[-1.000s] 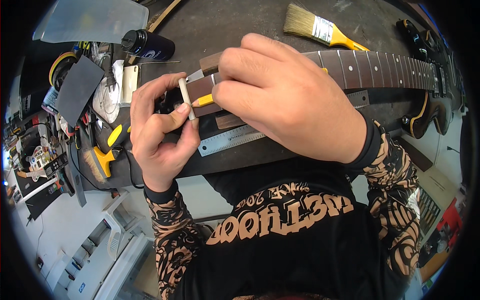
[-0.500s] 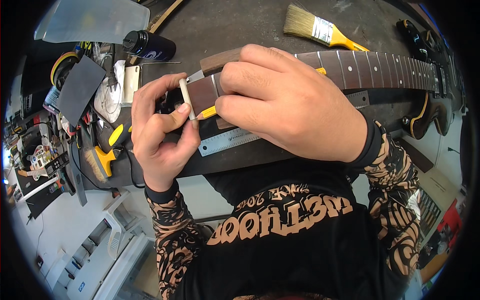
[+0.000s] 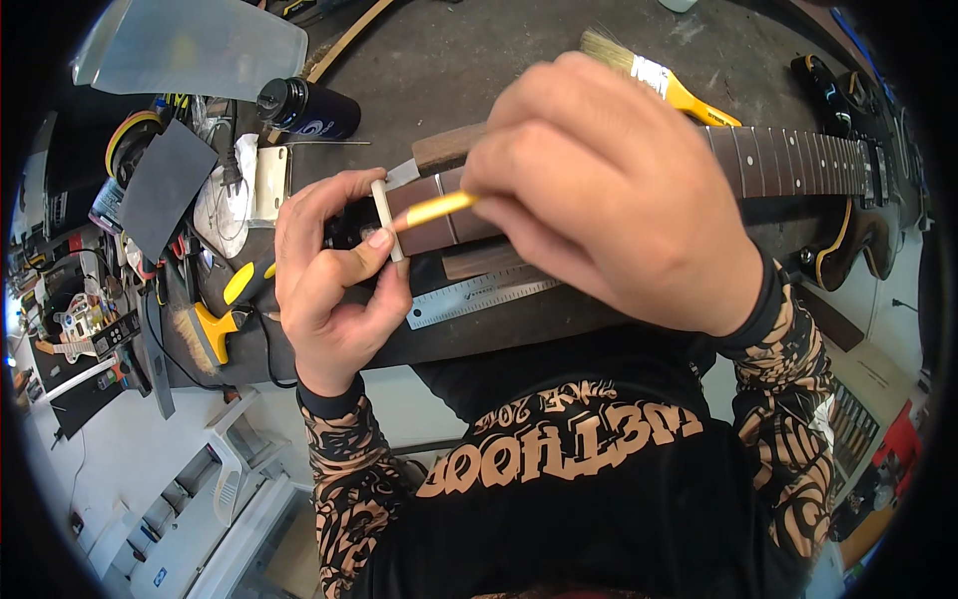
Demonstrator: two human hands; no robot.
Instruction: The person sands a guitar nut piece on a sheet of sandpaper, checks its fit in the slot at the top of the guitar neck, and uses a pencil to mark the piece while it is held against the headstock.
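My left hand (image 3: pixel 334 285) pinches a narrow off-white strip (image 3: pixel 385 208) upright across the end of a dark guitar fretboard (image 3: pixel 763 160), thumb and fingers at its two ends. My right hand (image 3: pixel 624 210) is closed round a short yellow pencil (image 3: pixel 439 207), its tip against or very near the strip by my left thumb; motion blurs it slightly. Wooden blocks (image 3: pixel 449 150) lie along both sides of the neck, with a small metal piece (image 3: pixel 404 172) near the strip. A steel ruler (image 3: pixel 469 299) lies just below the neck. The neck's middle is hidden behind my right hand.
On the dark workbench (image 3: pixel 449 60) are a yellow-handled paintbrush (image 3: pixel 694 100), a black bottle (image 3: pixel 309 110), a translucent tray (image 3: pixel 190 45) and cluttered tools with a brush (image 3: pixel 215 329) at left. The black guitar body (image 3: pixel 848 240) is at right. A white chair (image 3: pixel 225 459) stands below left.
The pencil has tilted, its back end higher, and my right hand has risen over the paintbrush's bristles. The view has shifted slightly, moving the bench items down and right in the picture.
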